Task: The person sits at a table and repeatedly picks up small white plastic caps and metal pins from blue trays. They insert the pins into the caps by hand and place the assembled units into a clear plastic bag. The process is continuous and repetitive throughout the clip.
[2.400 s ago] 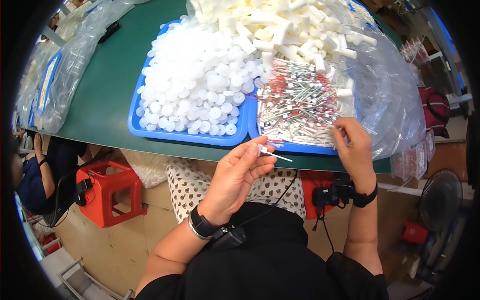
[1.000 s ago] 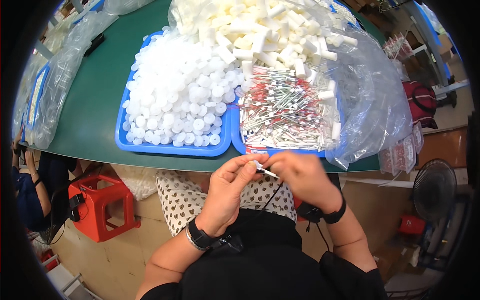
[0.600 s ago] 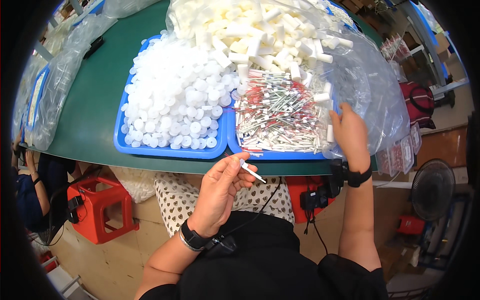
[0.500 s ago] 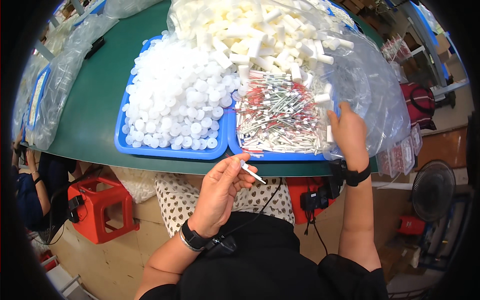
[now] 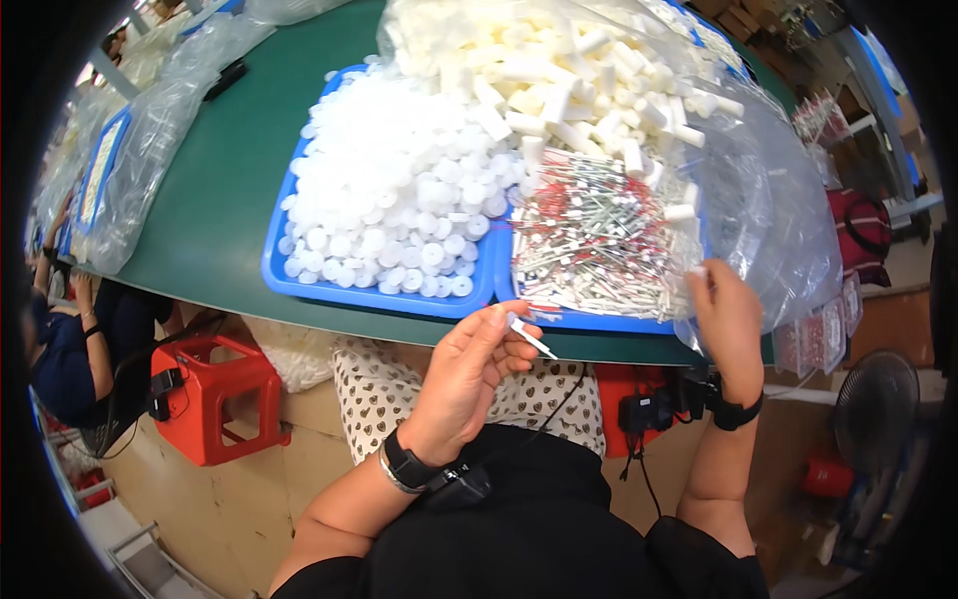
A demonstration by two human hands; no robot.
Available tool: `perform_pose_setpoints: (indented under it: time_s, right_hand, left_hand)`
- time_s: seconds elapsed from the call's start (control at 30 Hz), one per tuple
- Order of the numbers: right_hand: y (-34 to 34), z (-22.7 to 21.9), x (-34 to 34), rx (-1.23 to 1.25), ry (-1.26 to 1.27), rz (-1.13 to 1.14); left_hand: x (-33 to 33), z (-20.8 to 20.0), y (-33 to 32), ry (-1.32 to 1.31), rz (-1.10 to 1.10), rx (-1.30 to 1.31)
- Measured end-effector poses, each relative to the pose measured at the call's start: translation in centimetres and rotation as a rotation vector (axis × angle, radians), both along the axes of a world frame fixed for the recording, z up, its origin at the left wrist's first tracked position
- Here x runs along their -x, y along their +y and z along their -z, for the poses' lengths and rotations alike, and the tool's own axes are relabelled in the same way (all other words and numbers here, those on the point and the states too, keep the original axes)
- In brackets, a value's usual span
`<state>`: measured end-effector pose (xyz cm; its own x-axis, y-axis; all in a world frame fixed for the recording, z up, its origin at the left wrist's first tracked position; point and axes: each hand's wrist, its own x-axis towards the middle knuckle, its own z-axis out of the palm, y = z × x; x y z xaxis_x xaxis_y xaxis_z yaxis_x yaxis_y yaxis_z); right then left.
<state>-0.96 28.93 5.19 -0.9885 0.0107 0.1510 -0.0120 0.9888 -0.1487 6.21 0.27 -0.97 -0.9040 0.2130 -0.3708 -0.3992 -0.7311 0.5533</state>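
My left hand [image 5: 469, 369] is in front of the table's near edge, pinching a thin white stick-like part [image 5: 533, 337] between thumb and fingers. My right hand [image 5: 730, 317] is at the right end of the parts tray, thumb and index finger brought together around a small white piece, probably a foam cylinder [image 5: 698, 272], mostly hidden by the fingers. Left of that hand, thin red, silver and white wired parts [image 5: 599, 240] fill the blue tray [image 5: 599, 321]. Pale cream foam cylinders [image 5: 559, 90] are heaped behind them, some spilling over the parts.
Translucent white discs [image 5: 389, 200] fill another blue tray [image 5: 374, 299] on the left. A clear plastic bag [image 5: 788, 220] lies along the right side of the green table [image 5: 225, 180]. Red stools [image 5: 215, 399] and a fan [image 5: 876, 409] stand below. Another person [image 5: 70, 349] sits far left.
My right hand has drawn slightly toward me, its fingers closing on the small white piece. My left hand still holds the white part. The whole view has shifted, moving the scene rightward.
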Motion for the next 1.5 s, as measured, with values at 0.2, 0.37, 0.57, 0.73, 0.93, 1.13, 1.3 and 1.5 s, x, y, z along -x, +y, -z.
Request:
perform_pose_setpoints:
  time_s: [0.2,0.37,0.57,0.73,0.93,1.13,1.3,1.5]
  right_hand:
    - [-5.4,-2.8,-3.4,0.753,-0.149,-0.085]
    - [-9.6,-1.5,-4.7,0.730,-0.357,-0.512]
    - [-9.9,0.5,-5.0,1.061,-0.535,-0.362]
    - [-10.6,1.5,-5.6,1.251,-0.546,-0.301]
    - [-11.5,1.9,-5.7,0.710,-0.138,-0.623]
    - [-11.5,2.0,-5.8,1.166,-0.465,-0.394]
    - [-10.2,1.8,-5.2,1.459,-0.781,-0.219]
    - [-9.3,0.4,-4.7,1.220,-0.589,-0.297]
  left_hand:
    - [-0.5,-0.4,-0.7,0.205,0.082,0.005]
    - [-0.9,-1.5,-0.1,0.314,0.218,0.137]
    - [-1.3,-0.6,-0.5,0.299,0.076,0.124]
    - [-0.9,-0.3,-1.0,0.196,0.101,0.108]
    - [-1.0,-0.3,-0.5,0.060,0.117,-0.002]
    - [-1.2,-0.2,-0.6,0.267,0.036,0.378]
    - [-1.1,-0.9,-0.5,0.506,0.062,0.683]
    - [-1.5,-1.0,-0.4,0.236,0.209,0.375]
